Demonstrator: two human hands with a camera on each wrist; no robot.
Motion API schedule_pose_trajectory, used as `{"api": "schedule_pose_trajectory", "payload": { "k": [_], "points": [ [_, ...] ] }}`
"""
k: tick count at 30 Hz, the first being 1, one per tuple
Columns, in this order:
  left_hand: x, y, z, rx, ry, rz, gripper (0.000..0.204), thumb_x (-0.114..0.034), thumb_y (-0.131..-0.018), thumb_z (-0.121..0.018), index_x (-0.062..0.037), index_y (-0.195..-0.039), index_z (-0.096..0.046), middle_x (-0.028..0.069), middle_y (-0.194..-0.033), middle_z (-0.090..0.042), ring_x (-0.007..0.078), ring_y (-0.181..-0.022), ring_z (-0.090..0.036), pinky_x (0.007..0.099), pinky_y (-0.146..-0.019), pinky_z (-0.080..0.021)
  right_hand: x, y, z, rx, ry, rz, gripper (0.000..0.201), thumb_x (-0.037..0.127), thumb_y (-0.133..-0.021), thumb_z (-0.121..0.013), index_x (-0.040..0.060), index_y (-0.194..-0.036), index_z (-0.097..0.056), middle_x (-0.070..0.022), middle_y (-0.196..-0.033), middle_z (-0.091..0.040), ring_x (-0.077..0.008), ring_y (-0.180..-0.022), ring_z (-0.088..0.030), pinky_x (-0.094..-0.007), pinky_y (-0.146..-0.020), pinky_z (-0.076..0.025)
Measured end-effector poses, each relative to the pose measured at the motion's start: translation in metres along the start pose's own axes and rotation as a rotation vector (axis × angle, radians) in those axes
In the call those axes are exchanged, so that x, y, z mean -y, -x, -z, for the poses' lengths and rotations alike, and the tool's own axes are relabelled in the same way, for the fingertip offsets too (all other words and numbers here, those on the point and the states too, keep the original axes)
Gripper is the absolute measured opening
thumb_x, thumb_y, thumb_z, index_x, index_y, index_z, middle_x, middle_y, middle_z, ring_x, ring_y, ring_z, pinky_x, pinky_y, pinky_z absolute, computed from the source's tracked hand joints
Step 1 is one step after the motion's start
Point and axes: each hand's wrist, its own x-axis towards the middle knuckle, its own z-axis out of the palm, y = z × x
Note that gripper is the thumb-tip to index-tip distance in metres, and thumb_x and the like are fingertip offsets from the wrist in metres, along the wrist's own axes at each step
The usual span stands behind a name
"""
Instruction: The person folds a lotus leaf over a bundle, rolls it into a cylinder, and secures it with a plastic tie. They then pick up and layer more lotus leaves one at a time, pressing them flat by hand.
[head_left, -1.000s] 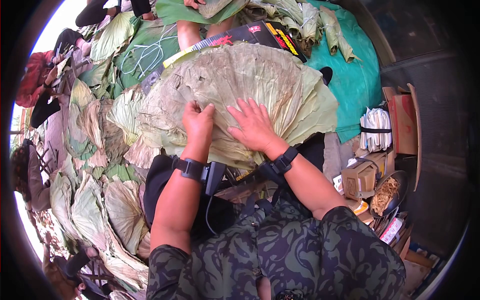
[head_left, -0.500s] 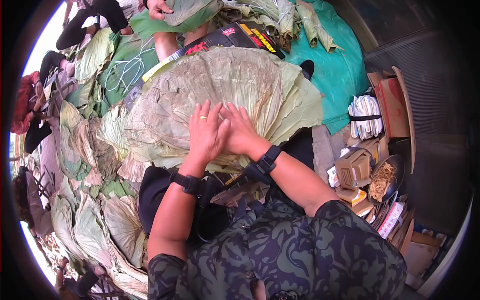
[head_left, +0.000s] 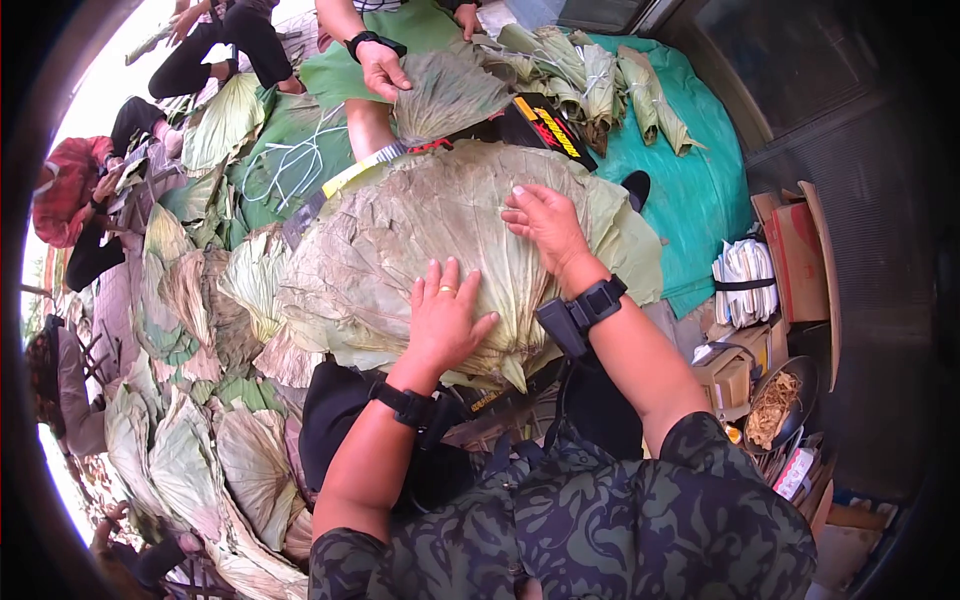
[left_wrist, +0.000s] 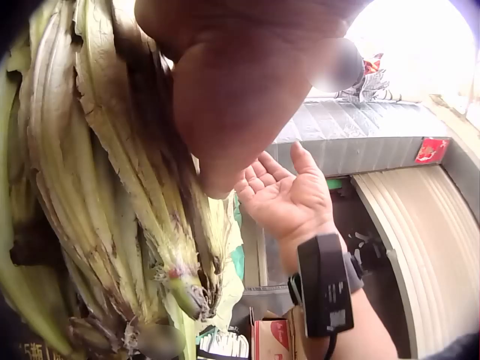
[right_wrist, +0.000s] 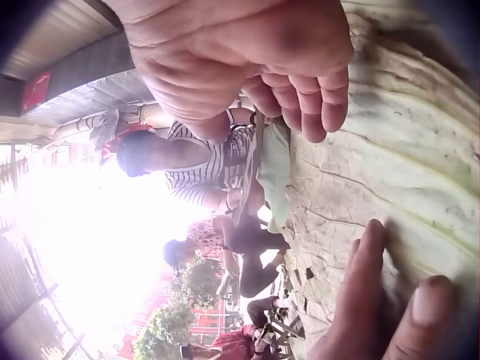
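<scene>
A stack of large dried leaves, lotus-like and folded into a fan [head_left: 390,240], lies across the person's lap. Its narrow stem end [head_left: 514,372] points back toward the body. The left hand [head_left: 446,318], with a ring on one finger, rests on the top leaf with its fingers straight and spread. Over the right part of the leaf, the right hand [head_left: 548,232] is raised with loosely bent fingers and nothing in it. In the right wrist view, the right hand's fingers [right_wrist: 311,105] hang relaxed beside the leaf surface. Layered leaf edges [left_wrist: 112,165] fill the left side of the left wrist view.
Across from the lap, another person's hand [head_left: 382,70] holds a smaller dried leaf [head_left: 450,95]. Tied leaf bundles [head_left: 655,100] lie on a green sheet [head_left: 715,200]. More leaves [head_left: 180,450] are spread at left. Cardboard boxes [head_left: 800,262] and a pan [head_left: 797,385] stand at right.
The hands, together over the leaf half a second ago, have moved apart: the right went up and rightward, the left stays low on the leaf. The other person's leaf has come nearer.
</scene>
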Motion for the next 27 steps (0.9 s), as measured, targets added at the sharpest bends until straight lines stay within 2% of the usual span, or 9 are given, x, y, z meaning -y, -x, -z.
{"api": "schedule_pose_trajectory", "payload": {
  "k": [5, 6, 11, 15, 17, 19, 22, 25, 27],
  "points": [
    [-0.004, 0.001, 0.01, -0.053, 0.024, -0.018, 0.062, -0.036, -0.075, -0.062, -0.0073, -0.126, -0.044, 0.0249, -0.134, -0.033, 0.0435, -0.127, -0.025, 0.0509, -0.102, -0.021, 0.017, -0.05, -0.038, 0.082, -0.428, -0.369, 0.07, 0.04, -0.078, -0.066, -0.0027, -0.123, -0.032, -0.0243, -0.114, -0.048, -0.0342, -0.103, -0.052, -0.0413, -0.085, -0.046],
    [-0.004, 0.001, 0.012, -0.062, 0.046, -0.03, 0.061, -0.034, -0.074, -0.064, -0.0067, -0.125, -0.045, 0.0251, -0.133, -0.034, 0.0439, -0.126, -0.026, 0.0512, -0.101, -0.022, 0.015, -0.058, -0.048, 0.114, -0.425, -0.342, 0.074, 0.041, -0.076, -0.068, -0.0013, -0.122, -0.029, -0.0255, -0.114, -0.046, -0.0368, -0.105, -0.049, -0.0455, -0.088, -0.044],
    [0.0, 0.0, 0.012, -0.16, 0.15, -0.059, 0.05, -0.023, -0.07, -0.067, -0.0011, -0.113, -0.052, 0.0263, -0.126, -0.04, 0.0458, -0.121, -0.032, 0.0485, -0.1, -0.029, 0.004, -0.099, -0.082, 0.021, -0.517, -0.365, 0.048, 0.028, -0.078, -0.068, 0.0, -0.109, -0.043, -0.0204, -0.1, -0.053, -0.0336, -0.09, -0.055, -0.0468, -0.078, -0.048],
    [0.001, 0.001, 0.017, -0.227, 0.201, -0.063, 0.048, -0.02, -0.069, -0.067, -0.0001, -0.11, -0.053, 0.0263, -0.122, -0.044, 0.045, -0.118, -0.036, 0.0463, -0.099, -0.031, 0.034, -0.085, -0.087, -0.135, -0.359, -0.081, 0.021, 0.009, -0.079, -0.06, 0.0009, -0.097, -0.053, -0.011, -0.083, -0.059, -0.025, -0.069, -0.059, -0.0385, -0.062, -0.052],
    [0.003, 0.002, 0.015, -0.252, 0.226, -0.076, 0.047, -0.018, -0.069, -0.067, -0.0009, -0.111, -0.053, 0.026, -0.12, -0.046, 0.0438, -0.118, -0.037, 0.0452, -0.099, -0.031, 0.046, -0.073, -0.074, -0.287, -0.088, 0.197, 0.019, 0.002, -0.072, -0.059, 0.0004, -0.09, -0.054, -0.0105, -0.081, -0.061, -0.0227, -0.061, -0.057, -0.036, -0.054, -0.049],
    [0.003, 0.003, 0.015, -0.261, 0.229, -0.083, 0.046, -0.018, -0.07, -0.067, -0.0011, -0.11, -0.054, 0.0255, -0.119, -0.047, 0.0426, -0.116, -0.039, 0.0449, -0.099, -0.032, 0.048, -0.066, -0.049, -0.354, 0.28, 0.719, 0.027, 0.0, -0.067, -0.056, -0.0002, -0.094, -0.056, -0.0098, -0.081, -0.06, -0.0227, -0.065, -0.057, -0.0358, -0.06, -0.047],
    [0.003, 0.007, 0.013, -0.276, 0.221, -0.081, 0.043, -0.018, -0.07, -0.066, -0.0016, -0.109, -0.055, 0.0245, -0.119, -0.048, 0.0415, -0.115, -0.041, 0.0451, -0.097, -0.034, 0.068, 0.01, -0.027, -0.586, 0.95, 1.126, 0.037, 0.0, -0.065, -0.053, 0.0038, -0.101, -0.058, -0.0122, -0.087, -0.054, -0.0299, -0.077, -0.055, -0.0364, -0.066, -0.046],
    [0.002, 0.01, 0.01, -0.293, 0.234, -0.086, 0.042, -0.017, -0.07, -0.066, -0.0024, -0.108, -0.055, 0.0232, -0.118, -0.049, 0.0414, -0.114, -0.042, 0.0444, -0.096, -0.035, 0.049, 0.071, -0.017, -0.472, 1.36, 1.193, 0.034, 0.0, -0.065, -0.055, 0.0053, -0.098, -0.059, -0.0098, -0.084, -0.053, -0.0265, -0.075, -0.054, -0.036, -0.063, -0.044],
    [0.002, 0.011, 0.008, -0.311, 0.229, -0.111, 0.04, -0.017, -0.07, -0.065, -0.0029, -0.107, -0.056, 0.0221, -0.116, -0.05, 0.0412, -0.111, -0.044, 0.0438, -0.094, -0.037, 0.021, 0.096, -0.022, -0.272, 1.51, 1.041, 0.019, 0.006, -0.068, -0.054, 0.0074, -0.086, -0.058, -0.0072, -0.079, -0.05, -0.0238, -0.073, -0.053, -0.0361, -0.061, -0.042]
  ]
}}
